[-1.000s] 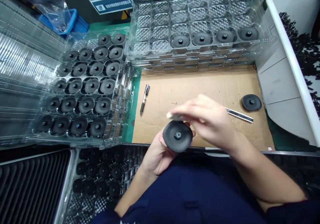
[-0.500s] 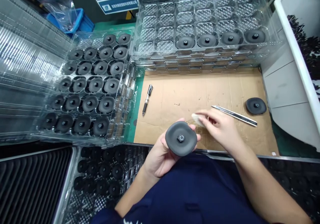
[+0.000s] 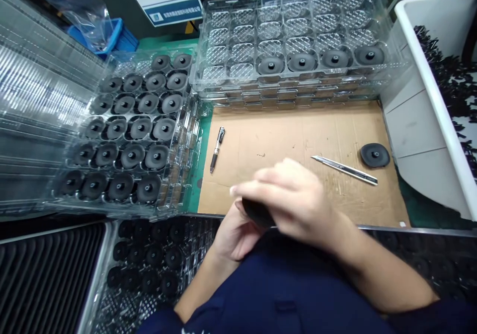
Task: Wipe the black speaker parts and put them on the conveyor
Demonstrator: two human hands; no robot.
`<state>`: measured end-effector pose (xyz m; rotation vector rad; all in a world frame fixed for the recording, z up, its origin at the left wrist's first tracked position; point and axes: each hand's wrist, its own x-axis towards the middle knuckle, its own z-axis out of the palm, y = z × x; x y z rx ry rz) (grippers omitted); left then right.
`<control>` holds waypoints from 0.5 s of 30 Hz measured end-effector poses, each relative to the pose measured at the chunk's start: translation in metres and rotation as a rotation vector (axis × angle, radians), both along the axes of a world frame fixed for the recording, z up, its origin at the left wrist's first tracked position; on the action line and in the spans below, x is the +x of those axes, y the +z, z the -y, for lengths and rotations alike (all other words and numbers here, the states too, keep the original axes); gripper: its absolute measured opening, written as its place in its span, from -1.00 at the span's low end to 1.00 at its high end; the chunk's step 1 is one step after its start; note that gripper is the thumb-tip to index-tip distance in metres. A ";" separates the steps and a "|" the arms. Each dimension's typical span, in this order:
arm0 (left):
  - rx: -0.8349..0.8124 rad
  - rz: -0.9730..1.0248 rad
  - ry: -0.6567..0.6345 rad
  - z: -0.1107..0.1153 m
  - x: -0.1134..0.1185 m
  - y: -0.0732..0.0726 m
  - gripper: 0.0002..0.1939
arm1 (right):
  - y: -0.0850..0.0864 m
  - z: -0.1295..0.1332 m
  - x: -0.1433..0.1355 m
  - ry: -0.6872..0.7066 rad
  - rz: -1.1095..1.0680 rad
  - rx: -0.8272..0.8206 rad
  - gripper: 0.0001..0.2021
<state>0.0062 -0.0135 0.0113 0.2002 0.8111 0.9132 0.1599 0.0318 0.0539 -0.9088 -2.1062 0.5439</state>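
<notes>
left hand (image 3: 231, 234) holds black disc (image 3: 258, 213) | right hand (image 3: 292, 197) over it, blurred | pen (image 3: 216, 150), knife (image 3: 345, 170) on cardboard (image 3: 268, 130)

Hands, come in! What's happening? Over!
Left hand holding matte-black rounded disc. Right hand over it, blurred, contact unclear. Slim silver-and-black knife on brown cardboard sheet, apart from both hands.

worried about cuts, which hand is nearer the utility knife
Right. The right hand is lower-left of the utility knife, not touching; the left hand is farther left, holding a dark disc.
</notes>
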 end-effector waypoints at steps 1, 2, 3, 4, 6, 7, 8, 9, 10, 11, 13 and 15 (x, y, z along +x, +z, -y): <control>0.012 0.007 0.011 -0.001 -0.001 0.001 -0.60 | -0.004 -0.002 0.003 -0.040 -0.028 -0.042 -0.77; 0.026 0.015 0.016 -0.002 -0.003 0.002 -0.55 | -0.010 -0.003 0.008 -0.102 -0.028 -0.111 -0.78; 0.039 0.024 0.016 -0.002 -0.005 0.003 -0.49 | -0.018 -0.002 0.014 -0.172 -0.011 -0.196 -0.80; 0.052 0.035 0.009 -0.003 -0.007 0.004 -0.44 | -0.029 0.000 0.019 -0.231 0.004 -0.283 -0.82; 0.074 0.051 0.002 -0.003 -0.011 0.006 -0.41 | -0.055 0.011 0.029 -0.288 0.011 -0.446 -0.82; 0.079 0.052 0.006 -0.003 -0.013 0.006 -0.43 | -0.069 0.017 0.032 -0.293 0.009 -0.515 -0.82; 0.081 0.050 0.014 -0.003 -0.014 0.005 -0.45 | -0.081 0.024 0.034 -0.289 0.004 -0.571 -0.82; 0.081 0.047 0.018 -0.003 -0.014 0.005 -0.47 | -0.091 0.030 0.035 -0.283 0.002 -0.613 -0.82; 0.085 0.044 0.020 -0.003 -0.014 0.004 -0.49 | -0.097 0.034 0.035 -0.283 0.001 -0.639 -0.82; 0.093 0.041 0.017 -0.003 -0.013 0.004 -0.49 | -0.098 0.037 0.035 -0.294 0.000 -0.653 -0.82; 0.121 0.030 -0.003 -0.003 -0.010 0.004 -0.48 | -0.084 0.035 0.031 -0.353 -0.033 -0.637 -0.81; 0.153 -0.001 -0.015 -0.003 -0.006 0.005 -0.44 | -0.054 0.029 0.023 -0.431 -0.120 -0.550 -0.81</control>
